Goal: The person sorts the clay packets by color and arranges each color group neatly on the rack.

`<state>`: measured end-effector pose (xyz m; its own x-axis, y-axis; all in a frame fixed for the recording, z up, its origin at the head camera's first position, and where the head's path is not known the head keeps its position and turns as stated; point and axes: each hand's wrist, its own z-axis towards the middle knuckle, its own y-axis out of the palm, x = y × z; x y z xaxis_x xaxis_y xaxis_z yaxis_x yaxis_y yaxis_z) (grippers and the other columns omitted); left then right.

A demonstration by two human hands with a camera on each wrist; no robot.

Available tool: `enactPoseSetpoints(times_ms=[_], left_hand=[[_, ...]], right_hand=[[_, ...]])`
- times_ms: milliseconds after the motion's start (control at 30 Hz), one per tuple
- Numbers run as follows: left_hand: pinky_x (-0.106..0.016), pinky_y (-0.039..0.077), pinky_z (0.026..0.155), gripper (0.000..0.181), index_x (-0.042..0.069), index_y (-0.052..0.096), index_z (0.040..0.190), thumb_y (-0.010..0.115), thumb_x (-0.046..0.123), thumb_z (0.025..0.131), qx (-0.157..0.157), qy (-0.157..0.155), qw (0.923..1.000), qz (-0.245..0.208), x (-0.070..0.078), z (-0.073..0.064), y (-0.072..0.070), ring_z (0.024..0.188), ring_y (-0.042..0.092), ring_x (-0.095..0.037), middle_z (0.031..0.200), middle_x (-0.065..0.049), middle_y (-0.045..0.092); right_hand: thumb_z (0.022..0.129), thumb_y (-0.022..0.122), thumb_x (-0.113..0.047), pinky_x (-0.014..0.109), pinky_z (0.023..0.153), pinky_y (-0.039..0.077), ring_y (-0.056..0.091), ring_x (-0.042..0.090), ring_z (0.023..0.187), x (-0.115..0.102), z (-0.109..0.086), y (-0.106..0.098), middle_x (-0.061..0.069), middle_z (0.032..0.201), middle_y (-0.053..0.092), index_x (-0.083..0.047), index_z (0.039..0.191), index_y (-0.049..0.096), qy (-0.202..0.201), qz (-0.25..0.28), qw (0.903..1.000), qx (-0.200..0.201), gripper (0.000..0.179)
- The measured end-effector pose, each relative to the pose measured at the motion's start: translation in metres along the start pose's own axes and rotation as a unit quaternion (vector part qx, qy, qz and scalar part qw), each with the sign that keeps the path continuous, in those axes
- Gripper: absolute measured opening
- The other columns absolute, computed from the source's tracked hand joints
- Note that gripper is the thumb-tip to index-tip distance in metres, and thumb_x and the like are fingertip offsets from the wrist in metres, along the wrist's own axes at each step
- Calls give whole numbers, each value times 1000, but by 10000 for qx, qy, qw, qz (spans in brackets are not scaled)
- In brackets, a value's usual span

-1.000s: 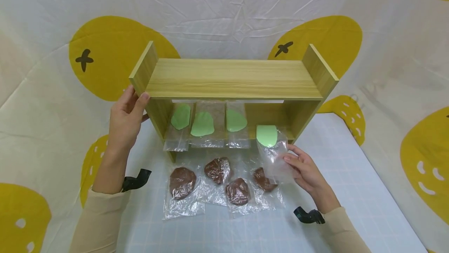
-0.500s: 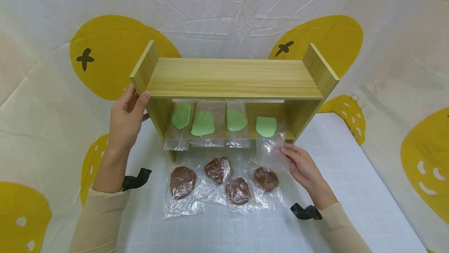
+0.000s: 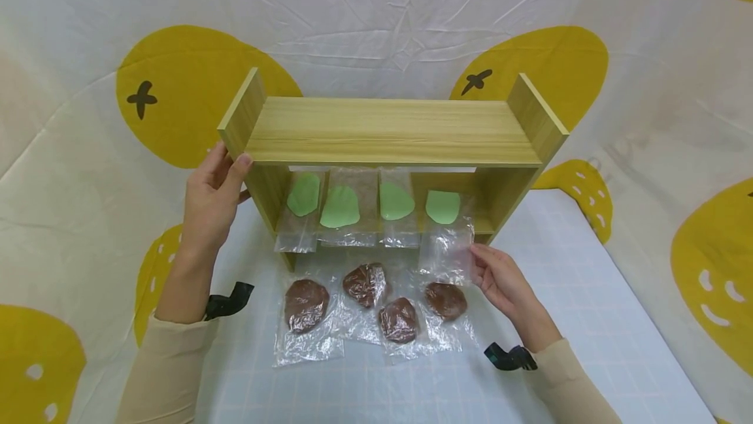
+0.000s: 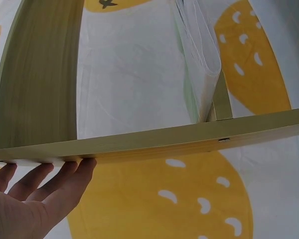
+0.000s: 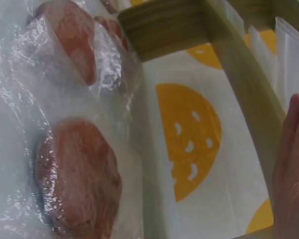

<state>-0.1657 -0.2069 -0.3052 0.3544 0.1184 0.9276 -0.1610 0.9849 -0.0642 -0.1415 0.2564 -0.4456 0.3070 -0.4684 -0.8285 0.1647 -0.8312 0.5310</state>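
Note:
My left hand (image 3: 213, 200) grips the left side panel of a wooden shelf (image 3: 382, 131), thumb on its front edge, fingers (image 4: 65, 181) against its outer face. My right hand (image 3: 504, 281) pinches the right edge of a clear plastic bag (image 3: 445, 255) holding a flat green piece (image 3: 443, 207). The green end lies inside the shelf's right part, while the bag's lower end hangs out over the front. To its left on the same board are more bagged green pieces (image 3: 340, 207), their bag ends jutting past the edge.
Several bagged brown lumps (image 3: 306, 306) lie on the pale checked tablecloth (image 3: 353, 391) in front of the shelf; one lump (image 3: 446, 300) sits just below the right bag. A white curtain (image 3: 376, 38) with yellow shapes hangs behind.
My right hand has moved the bagged green piece up and left, from in front of the shelf onto its right part. The left hand has kept its grip in place.

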Motion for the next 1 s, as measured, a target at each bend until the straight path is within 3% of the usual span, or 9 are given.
enactPoseSetpoints(times_ms=[200, 300, 433, 667, 1000], left_hand=[[-69, 40, 95, 49, 33, 52, 147, 62, 24, 100, -5, -1, 10000, -31, 0, 0, 0, 134, 47, -33, 149, -4, 49], [-68, 40, 95, 49, 33, 52, 147, 62, 25, 101, -2, -10, 10000, 5, 0, -1, 0, 133, 47, -33, 149, -4, 49], [-68, 40, 95, 49, 33, 51, 148, 62, 26, 101, 28, -13, 10000, 90, 1, -1, 0, 133, 47, -32, 149, -4, 49], [-69, 39, 95, 49, 32, 52, 147, 63, 23, 101, -10, 42, 10000, -65, 0, 0, 0, 133, 47, -33, 149, -5, 49], [-67, 40, 95, 49, 31, 51, 148, 63, 23, 100, -21, 33, 9999, -103, 1, 0, 0, 133, 47, -33, 149, -5, 49]], right_hand=[[111, 37, -13, 39, 85, 57, 71, 26, 98, 6, -14, 3, 13, 114, 71, -5, 120, 67, 246, -296, 9935, -1075, 33], [111, 33, -10, 36, 80, 59, 73, 25, 89, 9, -19, 4, 15, 107, 73, -1, 115, 68, 344, -466, 9841, -1676, 36], [110, 30, -5, 31, 73, 60, 74, 21, 81, 12, -23, 7, 16, 97, 75, 4, 107, 69, 378, -594, 9736, -2170, 40], [108, 30, -1, 28, 68, 60, 74, 19, 77, 9, -23, 11, 12, 89, 75, 4, 101, 71, 224, -626, 9734, -2193, 42], [111, 25, -5, 25, 63, 59, 73, 17, 70, -3, -10, 3, 8, 83, 74, -2, 96, 73, -11, -345, 9892, -1422, 51]])
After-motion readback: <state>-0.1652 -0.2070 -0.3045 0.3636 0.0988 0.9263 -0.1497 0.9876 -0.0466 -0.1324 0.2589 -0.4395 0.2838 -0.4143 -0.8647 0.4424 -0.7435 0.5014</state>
